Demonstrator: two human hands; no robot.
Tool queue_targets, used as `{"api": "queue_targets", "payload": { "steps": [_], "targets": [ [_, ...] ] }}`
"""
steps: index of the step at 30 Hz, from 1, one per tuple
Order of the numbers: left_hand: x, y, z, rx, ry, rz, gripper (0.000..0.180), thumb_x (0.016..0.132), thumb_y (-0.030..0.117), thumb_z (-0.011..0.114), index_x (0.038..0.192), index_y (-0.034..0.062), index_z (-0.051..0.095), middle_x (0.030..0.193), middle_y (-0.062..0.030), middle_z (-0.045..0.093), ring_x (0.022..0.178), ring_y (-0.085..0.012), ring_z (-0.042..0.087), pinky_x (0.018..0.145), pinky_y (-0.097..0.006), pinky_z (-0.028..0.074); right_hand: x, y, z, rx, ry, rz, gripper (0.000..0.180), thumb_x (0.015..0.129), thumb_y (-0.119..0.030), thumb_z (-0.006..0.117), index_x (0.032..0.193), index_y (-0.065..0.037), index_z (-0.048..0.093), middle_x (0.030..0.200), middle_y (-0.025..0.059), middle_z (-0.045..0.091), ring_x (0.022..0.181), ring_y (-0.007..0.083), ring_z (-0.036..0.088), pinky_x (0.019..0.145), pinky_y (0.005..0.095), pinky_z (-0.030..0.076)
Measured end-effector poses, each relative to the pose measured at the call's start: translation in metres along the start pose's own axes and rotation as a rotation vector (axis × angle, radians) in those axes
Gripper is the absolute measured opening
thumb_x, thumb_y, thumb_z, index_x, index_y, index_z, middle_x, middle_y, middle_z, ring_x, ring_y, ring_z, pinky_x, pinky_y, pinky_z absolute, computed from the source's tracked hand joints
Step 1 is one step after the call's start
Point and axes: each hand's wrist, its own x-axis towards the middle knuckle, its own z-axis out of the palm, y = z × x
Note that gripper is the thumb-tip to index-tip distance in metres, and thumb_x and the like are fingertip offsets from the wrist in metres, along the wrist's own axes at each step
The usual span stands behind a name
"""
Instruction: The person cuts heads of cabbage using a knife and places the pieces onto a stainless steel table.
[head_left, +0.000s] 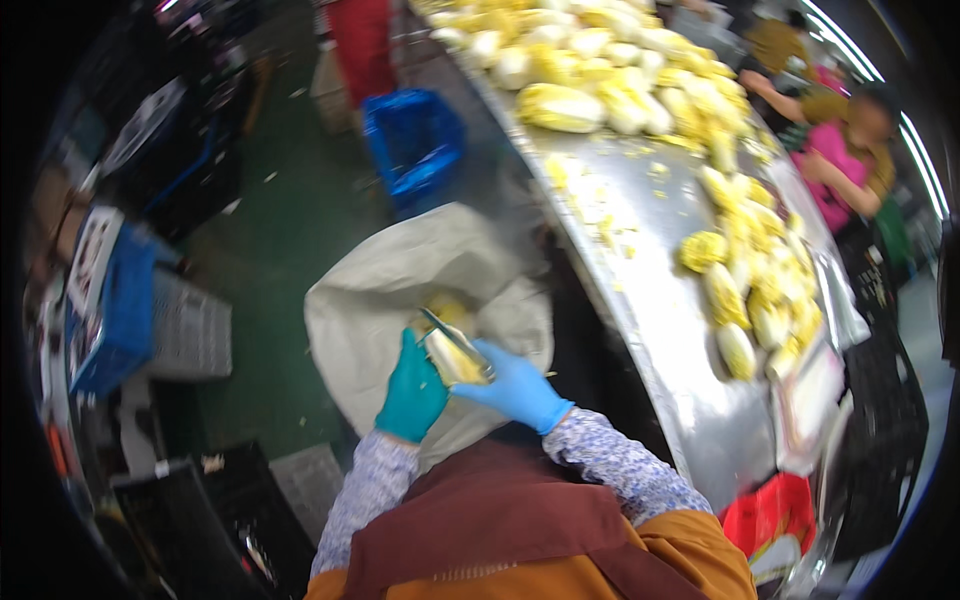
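Over a big white sack (pixel 350 270), I hold a small pale yellow napa cabbage (pixel 452 360) in front of my body. My left hand (pixel 412 393), in a green glove, is closed on the cabbage's left side. On the other side my right hand (pixel 518 388), in a light blue glove, is closed round a knife (pixel 450 333) whose thin dark blade lies along the cabbage; its handle is mostly hidden by the fingers. The right thumb reaches under the cabbage. Yellow leaf scraps (pixel 447 306) show inside the sack, partly covered by the hands.
To my right runs a long metal table (pixel 640 300) with heaped napa cabbages (pixel 620 70) and loose leaf bits. A blue bag-lined bin (pixel 412 140) stands beyond the sack, crates (pixel 190 325) on the left. A co-worker in pink (pixel 832 170) is across the table.
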Motion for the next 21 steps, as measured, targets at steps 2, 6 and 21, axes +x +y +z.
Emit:
{"api": "queue_targets", "payload": {
  "steps": [2, 6, 21],
  "targets": [
    [0.003, -0.002, 0.004, -0.185, -0.159, 0.052, 0.051, 0.098, 0.027, 0.042, 0.142, 0.0044, 0.03, 0.131, -0.0131, 0.05, 0.124, -0.0249, 0.046, 0.11, -0.043, 0.027, -0.003, -0.005, -0.01, -0.014, 0.072, -0.076, 0.061, 0.079, -0.045, 0.07, 0.113, 0.004, 0.06, 0.089, 0.0174, 0.068, 0.079, 0.0217, 0.066, 0.073, 0.031, 0.052],
    [0.003, 0.042, 0.013, -0.557, -0.24, -0.149, 0.054, 0.1, 0.038, 0.034, 0.145, 0.0076, 0.028, 0.143, -0.0133, 0.038, 0.133, -0.0286, 0.035, 0.106, -0.044, 0.034, -0.023, -0.011, -0.09, 0.483, 0.115, 0.438, 0.045, 0.085, -0.042, 0.063, 0.073, 0.001, 0.067, 0.051, 0.0043, 0.057, 0.044, 0.0082, 0.054, 0.044, 0.0184, 0.041],
    [0.022, -0.018, 0.004, -0.85, -0.268, -0.458, 0.041, 0.099, 0.025, 0.039, 0.128, -0.0021, 0.049, 0.108, -0.0149, 0.063, 0.093, -0.0244, 0.064, 0.086, -0.037, 0.052, 0.109, 0.019, -0.292, 0.238, 0.654, -0.13, 0.025, 0.09, -0.027, 0.058, 0.103, -0.008, 0.068, 0.097, 0.0005, 0.066, 0.059, 0.0071, 0.051, 0.05, 0.0201, 0.041]
  ]
}}
